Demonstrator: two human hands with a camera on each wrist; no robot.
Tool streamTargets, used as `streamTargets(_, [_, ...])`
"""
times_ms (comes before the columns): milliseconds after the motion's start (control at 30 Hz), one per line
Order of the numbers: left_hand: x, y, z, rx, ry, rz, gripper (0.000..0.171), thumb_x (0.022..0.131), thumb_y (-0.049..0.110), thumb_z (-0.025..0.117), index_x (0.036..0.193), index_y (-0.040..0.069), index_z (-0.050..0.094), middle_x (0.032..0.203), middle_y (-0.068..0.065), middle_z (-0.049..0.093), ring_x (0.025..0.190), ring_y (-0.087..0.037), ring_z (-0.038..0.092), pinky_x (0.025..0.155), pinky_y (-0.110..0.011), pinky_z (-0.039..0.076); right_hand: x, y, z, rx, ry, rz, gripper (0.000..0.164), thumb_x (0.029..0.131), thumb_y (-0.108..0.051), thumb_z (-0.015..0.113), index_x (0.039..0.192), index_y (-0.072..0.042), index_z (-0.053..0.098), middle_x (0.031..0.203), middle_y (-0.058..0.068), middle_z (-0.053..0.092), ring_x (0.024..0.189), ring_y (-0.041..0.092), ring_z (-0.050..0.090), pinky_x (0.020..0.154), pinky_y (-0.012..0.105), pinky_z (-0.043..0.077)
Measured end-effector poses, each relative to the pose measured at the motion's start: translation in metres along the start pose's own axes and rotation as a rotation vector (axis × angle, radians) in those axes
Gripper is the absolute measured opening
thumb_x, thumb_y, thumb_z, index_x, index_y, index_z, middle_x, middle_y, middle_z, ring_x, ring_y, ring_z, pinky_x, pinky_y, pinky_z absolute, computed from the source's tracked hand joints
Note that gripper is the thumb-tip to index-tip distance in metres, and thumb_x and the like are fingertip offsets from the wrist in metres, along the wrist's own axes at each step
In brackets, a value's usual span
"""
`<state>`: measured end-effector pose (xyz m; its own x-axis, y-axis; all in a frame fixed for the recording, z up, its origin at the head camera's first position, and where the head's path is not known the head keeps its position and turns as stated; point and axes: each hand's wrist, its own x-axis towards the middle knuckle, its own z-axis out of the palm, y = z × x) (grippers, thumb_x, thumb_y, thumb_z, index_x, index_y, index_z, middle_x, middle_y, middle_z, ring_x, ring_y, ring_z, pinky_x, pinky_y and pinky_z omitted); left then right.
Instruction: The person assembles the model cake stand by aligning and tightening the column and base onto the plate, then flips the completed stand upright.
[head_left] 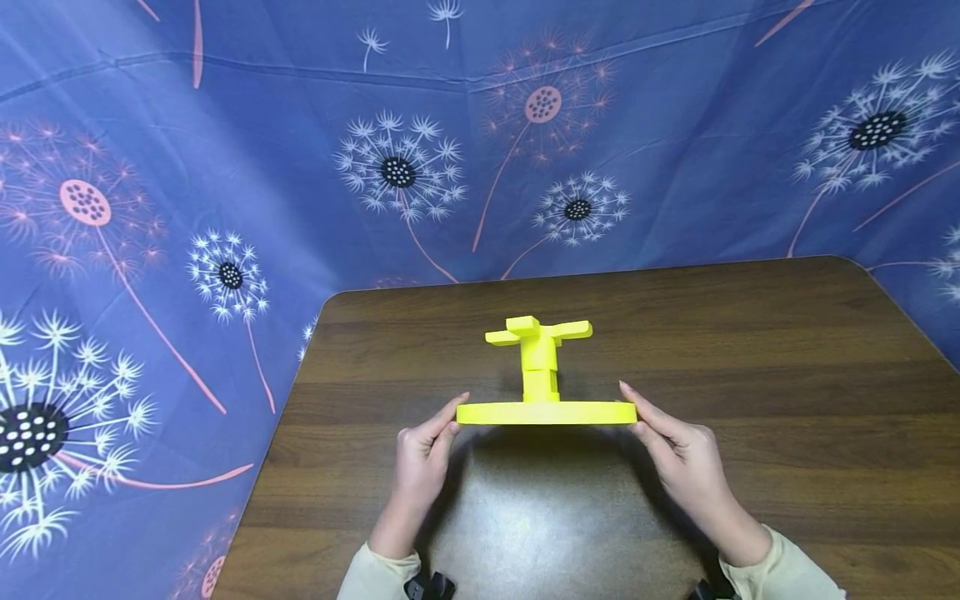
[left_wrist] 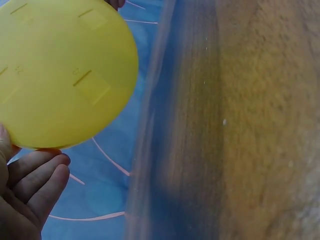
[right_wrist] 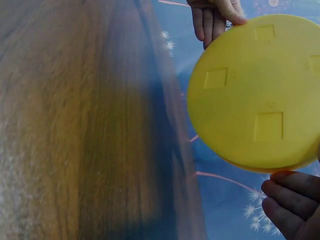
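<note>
Both hands hold a bright yellow round disc (head_left: 546, 413) above the table, seen nearly edge-on in the head view. From its upper face rises a short yellow post (head_left: 539, 360) topped by several flat arms spreading outward. My left hand (head_left: 422, 467) pinches the disc's left edge between thumb and fingers; my right hand (head_left: 688, 467) pinches the opposite edge. Shallow square recesses with small markings, too faint to read, show on the disc's flat underside (right_wrist: 245, 95) in the right wrist view. The left wrist view shows similar recesses on the disc (left_wrist: 55, 110).
Below the disc lies a dark brown wood-grain table (head_left: 787, 358) with rounded far corners. A blue cloth (head_left: 300, 142) printed with dandelions hangs behind it and along the left side. Light sleeves (head_left: 783, 567) cover the forearms, with dark wrist devices (head_left: 430, 586) at the lower edge.
</note>
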<state>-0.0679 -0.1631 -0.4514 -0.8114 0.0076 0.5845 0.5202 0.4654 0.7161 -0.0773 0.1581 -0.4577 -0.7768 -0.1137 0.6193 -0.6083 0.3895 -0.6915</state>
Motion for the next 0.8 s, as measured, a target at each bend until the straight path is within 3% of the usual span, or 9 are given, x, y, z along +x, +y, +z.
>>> streamTargets(67, [-0.001, -0.002, 0.000, 0.007, 0.001, 0.021, 0.032, 0.081, -0.011, 0.067, 0.112, -0.005, 0.071, 0.106, -0.015, 0.071, 0.083, 0.000, 0.064, 0.073, -0.011, 0.051, 0.001, -0.002, 0.001, -0.013, 0.031, -0.011, 0.050, 0.078, 0.017, 0.069, 0.125, 0.000, 0.065, 0.124, 0.012, 0.064, 0.058, -0.012, 0.044, 0.064, 0.005, 0.042])
streamTargets(133, [-0.001, -0.003, -0.001, 0.037, 0.016, 0.068, 0.031, 0.080, -0.010, 0.069, 0.110, -0.004, 0.071, 0.105, -0.013, 0.072, 0.095, -0.009, 0.066, 0.079, -0.017, 0.054, 0.002, -0.004, 0.001, -0.027, 0.052, -0.020, 0.047, 0.079, 0.015, 0.069, 0.124, -0.001, 0.066, 0.122, 0.013, 0.065, 0.081, -0.009, 0.062, 0.080, 0.007, 0.046])
streamTargets(233, [0.000, -0.002, -0.002, 0.077, 0.047, 0.131, 0.030, 0.079, -0.007, 0.070, 0.108, -0.002, 0.073, 0.101, -0.012, 0.073, 0.089, -0.017, 0.071, 0.076, -0.023, 0.057, 0.004, -0.008, 0.001, -0.041, 0.068, -0.027, 0.045, 0.079, 0.012, 0.071, 0.123, -0.001, 0.067, 0.121, 0.012, 0.067, 0.114, 0.003, 0.059, 0.093, 0.012, 0.045])
streamTargets(300, [0.000, -0.002, -0.002, 0.093, 0.064, 0.141, 0.030, 0.078, -0.006, 0.071, 0.107, -0.001, 0.074, 0.100, -0.012, 0.074, 0.086, -0.019, 0.072, 0.072, -0.025, 0.058, 0.005, -0.010, 0.001, -0.043, 0.074, -0.026, 0.046, 0.078, 0.012, 0.072, 0.122, -0.001, 0.067, 0.120, 0.013, 0.067, 0.113, 0.003, 0.060, 0.092, 0.012, 0.045])
streamTargets(400, [0.001, -0.002, -0.002, 0.045, 0.061, 0.096, 0.028, 0.079, -0.007, 0.070, 0.106, -0.001, 0.074, 0.096, -0.012, 0.074, 0.076, -0.021, 0.072, 0.066, -0.025, 0.058, 0.006, -0.011, 0.000, -0.009, 0.078, 0.002, 0.048, 0.076, 0.015, 0.072, 0.121, 0.002, 0.067, 0.119, 0.014, 0.067, 0.112, 0.003, 0.061, 0.091, 0.014, 0.046])
streamTargets(533, [0.001, 0.002, 0.001, -0.099, 0.047, -0.013, 0.027, 0.079, -0.011, 0.068, 0.104, -0.006, 0.073, 0.083, -0.014, 0.073, 0.058, -0.025, 0.066, 0.055, -0.027, 0.057, 0.009, -0.013, -0.001, 0.083, 0.070, 0.079, 0.049, 0.075, 0.020, 0.070, 0.122, 0.006, 0.065, 0.122, 0.014, 0.065, 0.113, 0.006, 0.061, 0.089, 0.018, 0.049])
streamTargets(667, [0.002, 0.008, 0.002, -0.230, 0.043, -0.142, 0.029, 0.080, -0.012, 0.068, 0.108, -0.009, 0.071, 0.079, -0.018, 0.072, 0.055, -0.024, 0.062, 0.051, -0.034, 0.057, 0.014, -0.015, -0.004, 0.173, 0.061, 0.166, 0.047, 0.079, 0.018, 0.069, 0.124, 0.007, 0.062, 0.125, 0.007, 0.064, 0.114, 0.008, 0.061, 0.088, 0.020, 0.049])
streamTargets(800, [0.003, 0.012, 0.002, -0.289, 0.042, -0.246, 0.032, 0.083, -0.006, 0.069, 0.115, -0.006, 0.069, 0.086, -0.018, 0.073, 0.057, -0.015, 0.063, 0.052, -0.034, 0.057, 0.018, -0.015, -0.006, 0.228, 0.036, 0.223, 0.046, 0.082, 0.016, 0.067, 0.127, 0.005, 0.060, 0.128, 0.003, 0.062, 0.116, 0.008, 0.059, 0.089, 0.020, 0.048])
